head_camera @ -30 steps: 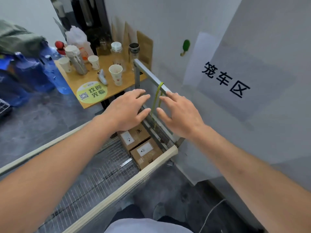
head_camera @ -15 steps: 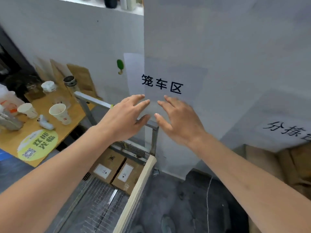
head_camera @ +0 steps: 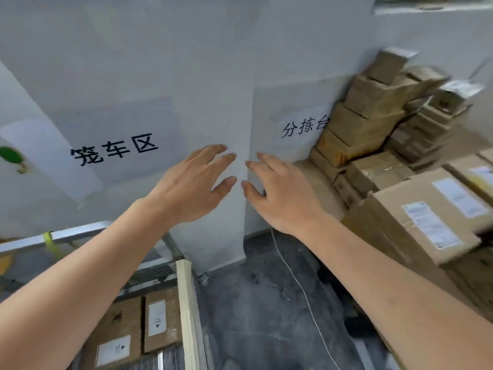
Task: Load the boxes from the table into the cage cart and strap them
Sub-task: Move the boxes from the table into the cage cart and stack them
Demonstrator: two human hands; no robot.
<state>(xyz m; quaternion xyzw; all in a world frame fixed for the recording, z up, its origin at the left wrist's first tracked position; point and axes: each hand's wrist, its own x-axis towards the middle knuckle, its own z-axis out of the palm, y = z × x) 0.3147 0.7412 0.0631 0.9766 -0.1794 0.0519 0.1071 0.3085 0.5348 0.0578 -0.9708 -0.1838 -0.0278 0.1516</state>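
Observation:
My left hand (head_camera: 194,186) and my right hand (head_camera: 280,194) are stretched forward side by side in the air, fingers straight, holding nothing. Both hover in front of a white wall. The cage cart (head_camera: 184,295) is at the lower left, with its metal rail and a pale padded edge. Two brown boxes (head_camera: 160,321) with white labels lie inside it, near its corner. A yellow-green strap (head_camera: 49,240) is looped over the cart's top rail. Many cardboard boxes (head_camera: 424,217) are stacked on the table at the right.
Paper signs with black characters (head_camera: 114,150) hang on the wall. More small boxes (head_camera: 368,116) are piled high against the wall at the back right. A white cord (head_camera: 296,279) runs across the dark grey floor between cart and table.
The view has swung right, away from the cart and toward the stacked boxes. Both hands have left the cart's rail and strap and stay held out, empty.

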